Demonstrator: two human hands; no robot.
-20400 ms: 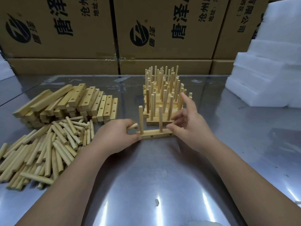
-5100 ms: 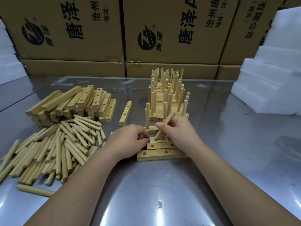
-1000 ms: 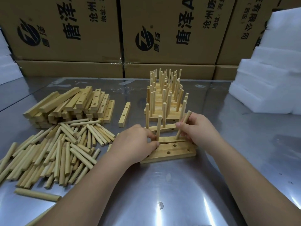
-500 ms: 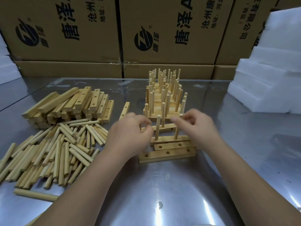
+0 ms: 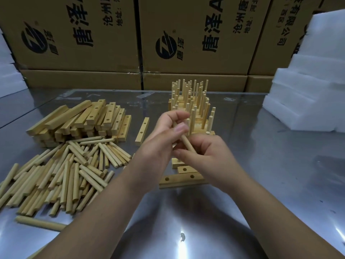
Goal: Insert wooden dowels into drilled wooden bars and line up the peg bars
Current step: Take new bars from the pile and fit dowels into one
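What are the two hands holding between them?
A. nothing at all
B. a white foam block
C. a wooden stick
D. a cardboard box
C: the left hand and the right hand both pinch one wooden dowel, held up above the drilled bars on the table.

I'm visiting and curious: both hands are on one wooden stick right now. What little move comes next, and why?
Probably the right hand stands the dowel upright and lowers it into an empty hole of the nearest drilled bar. Both it and the left hand pinch the dowel, tilted, just above bars whose holes are unfilled.
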